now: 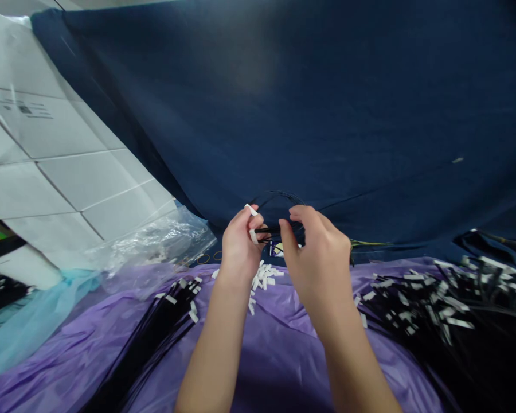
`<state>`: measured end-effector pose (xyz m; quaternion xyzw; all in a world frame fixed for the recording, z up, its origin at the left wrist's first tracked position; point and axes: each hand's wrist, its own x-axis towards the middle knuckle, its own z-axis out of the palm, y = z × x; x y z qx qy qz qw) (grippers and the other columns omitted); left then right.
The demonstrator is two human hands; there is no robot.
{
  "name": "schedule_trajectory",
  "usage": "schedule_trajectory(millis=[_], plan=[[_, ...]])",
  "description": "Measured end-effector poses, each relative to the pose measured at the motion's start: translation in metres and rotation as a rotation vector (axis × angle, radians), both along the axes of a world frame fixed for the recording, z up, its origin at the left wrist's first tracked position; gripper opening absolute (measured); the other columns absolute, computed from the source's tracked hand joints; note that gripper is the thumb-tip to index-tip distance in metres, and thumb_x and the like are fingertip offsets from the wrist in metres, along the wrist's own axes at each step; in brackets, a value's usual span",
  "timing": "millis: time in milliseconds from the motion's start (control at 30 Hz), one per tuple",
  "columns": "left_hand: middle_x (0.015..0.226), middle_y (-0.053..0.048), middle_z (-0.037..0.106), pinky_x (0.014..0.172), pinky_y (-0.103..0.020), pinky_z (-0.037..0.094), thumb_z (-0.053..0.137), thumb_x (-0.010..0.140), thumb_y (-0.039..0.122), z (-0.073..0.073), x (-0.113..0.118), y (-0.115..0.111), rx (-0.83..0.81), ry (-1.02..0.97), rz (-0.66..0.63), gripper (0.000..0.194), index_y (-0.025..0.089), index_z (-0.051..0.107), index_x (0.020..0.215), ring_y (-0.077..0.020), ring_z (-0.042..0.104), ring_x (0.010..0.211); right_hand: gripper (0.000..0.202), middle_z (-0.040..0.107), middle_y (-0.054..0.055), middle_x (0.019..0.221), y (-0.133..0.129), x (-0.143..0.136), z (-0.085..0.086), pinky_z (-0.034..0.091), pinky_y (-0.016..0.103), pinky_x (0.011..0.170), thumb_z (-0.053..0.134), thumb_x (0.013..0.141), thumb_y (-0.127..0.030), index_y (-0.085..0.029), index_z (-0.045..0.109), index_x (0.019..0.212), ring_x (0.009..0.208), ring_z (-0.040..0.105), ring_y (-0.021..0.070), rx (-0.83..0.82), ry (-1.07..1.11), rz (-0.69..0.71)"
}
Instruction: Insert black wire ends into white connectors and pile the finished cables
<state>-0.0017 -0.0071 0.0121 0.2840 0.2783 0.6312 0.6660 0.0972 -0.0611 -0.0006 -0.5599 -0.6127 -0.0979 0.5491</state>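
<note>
My left hand (242,242) is closed around a small coil of thin black cords (279,194) with white end tags. One white tag (251,210) sticks up at the fingertips, and another white piece (253,236) shows against the palm. My right hand (320,246) curls round the right side of the coil, thumb and index tips slightly apart; its other fingers are partly hidden. From behind it a thin cord runs up to the right, toward a small white tag (457,160). Below the hands lies a small pile of white tags (266,276).
Bundles of black cords with white ends lie at left (172,312) and right (430,304) on purple plastic sheeting (279,338). A dark blue cloth (327,103) hangs ahead. White boxes (64,132) and a clear plastic bag (155,241) stand left. Yellow bands (203,259) lie nearby.
</note>
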Motion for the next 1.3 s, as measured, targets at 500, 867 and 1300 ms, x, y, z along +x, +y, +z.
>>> schedule_trajectory(millis=[500,867,1300], plan=[[0.052,0.008,0.028,0.041,-0.016,0.024,0.052,0.088,0.019,-0.004,-0.006,0.005,0.061,0.017,-0.011,0.008,0.015,0.052,0.081,-0.0047,0.028,0.04,0.017,0.061,-0.002,0.079,-0.005,0.055,0.017,0.056,0.036,0.084,0.068,0.074,-0.013,-0.022,0.064,0.088,0.08,0.066,0.0144,0.382,1.172,0.481],[0.057,0.006,0.028,0.046,-0.014,0.027,0.062,0.085,0.022,-0.003,-0.003,-0.007,0.25,0.16,-0.09,0.011,0.012,0.063,0.079,-0.0023,0.027,0.044,0.007,0.048,-0.005,0.059,-0.008,0.027,0.013,0.029,0.019,0.043,0.063,0.073,-0.016,-0.016,0.059,0.078,0.048,0.038,0.0057,-0.166,0.743,0.633],[0.053,0.006,0.027,0.045,-0.016,0.022,0.06,0.086,0.025,-0.001,-0.005,-0.015,0.37,0.23,-0.124,0.013,0.014,0.062,0.08,-0.0043,0.023,0.045,0.015,0.045,-0.007,0.057,-0.009,0.023,0.013,0.034,0.019,0.041,0.069,0.073,-0.014,-0.019,0.055,0.074,0.047,0.04,0.006,0.042,0.593,0.362]])
